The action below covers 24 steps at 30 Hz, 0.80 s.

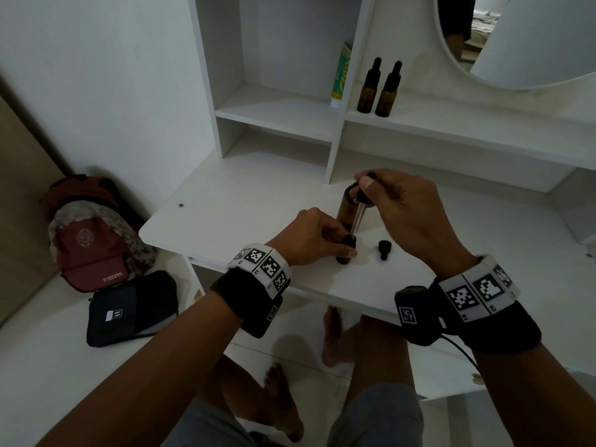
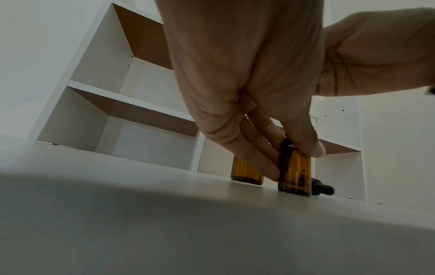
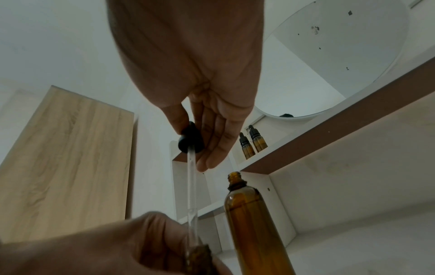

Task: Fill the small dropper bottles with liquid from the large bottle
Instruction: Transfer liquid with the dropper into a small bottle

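Observation:
A small amber dropper bottle (image 1: 345, 251) (image 2: 295, 174) stands uncapped on the white desk, and my left hand (image 1: 317, 237) grips it between thumb and fingers. My right hand (image 1: 396, 201) pinches the black bulb of a long glass dropper (image 1: 358, 217) (image 3: 191, 167), whose tip reaches into the small bottle's mouth. Just behind stands the large amber bottle (image 1: 346, 206) (image 3: 254, 221), its neck open. A small black dropper cap (image 1: 383, 249) (image 2: 323, 189) lies on the desk to the right of the small bottle.
Two capped amber dropper bottles (image 1: 379, 90) (image 3: 253, 144) stand on the upper shelf below a round mirror (image 1: 532, 37). A green-and-yellow tube (image 1: 340, 75) leans in the shelf cubby. A red cap and bags (image 1: 96, 240) lie on the floor left of the desk.

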### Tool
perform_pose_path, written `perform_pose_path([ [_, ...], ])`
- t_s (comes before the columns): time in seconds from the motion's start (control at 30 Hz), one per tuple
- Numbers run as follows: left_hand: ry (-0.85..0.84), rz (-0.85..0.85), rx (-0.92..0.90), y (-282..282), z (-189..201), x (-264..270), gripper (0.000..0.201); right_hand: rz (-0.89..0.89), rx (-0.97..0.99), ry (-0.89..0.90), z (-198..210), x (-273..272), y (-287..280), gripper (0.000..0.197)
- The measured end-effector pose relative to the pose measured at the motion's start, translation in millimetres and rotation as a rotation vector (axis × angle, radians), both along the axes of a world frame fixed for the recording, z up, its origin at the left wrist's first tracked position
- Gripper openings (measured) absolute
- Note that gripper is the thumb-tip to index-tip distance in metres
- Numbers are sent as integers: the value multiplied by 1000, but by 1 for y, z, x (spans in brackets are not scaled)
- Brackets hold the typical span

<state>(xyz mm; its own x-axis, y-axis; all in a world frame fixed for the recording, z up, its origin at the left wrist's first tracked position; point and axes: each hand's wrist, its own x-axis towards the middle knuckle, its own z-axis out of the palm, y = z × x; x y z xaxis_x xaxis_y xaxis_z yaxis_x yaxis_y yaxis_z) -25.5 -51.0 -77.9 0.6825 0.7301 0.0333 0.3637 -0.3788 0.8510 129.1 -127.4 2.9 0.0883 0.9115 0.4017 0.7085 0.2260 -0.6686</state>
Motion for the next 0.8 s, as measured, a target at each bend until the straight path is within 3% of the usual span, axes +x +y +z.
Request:
perform_pose_path([
  [0.23, 16, 12, -33, 0, 1, 1, 30, -127, 252, 134, 32, 14, 19, 28],
  [0.4, 14, 12, -42, -1, 1, 0, 30, -150, 338, 104, 37, 19, 35, 34],
  [0.63, 8, 11, -36, -1, 0, 0, 30, -138, 313, 34, 22, 16, 42, 29],
  [0.8, 4, 5, -23, 0, -1, 1, 30, -137, 108, -75, 3, 15, 49, 28],
])
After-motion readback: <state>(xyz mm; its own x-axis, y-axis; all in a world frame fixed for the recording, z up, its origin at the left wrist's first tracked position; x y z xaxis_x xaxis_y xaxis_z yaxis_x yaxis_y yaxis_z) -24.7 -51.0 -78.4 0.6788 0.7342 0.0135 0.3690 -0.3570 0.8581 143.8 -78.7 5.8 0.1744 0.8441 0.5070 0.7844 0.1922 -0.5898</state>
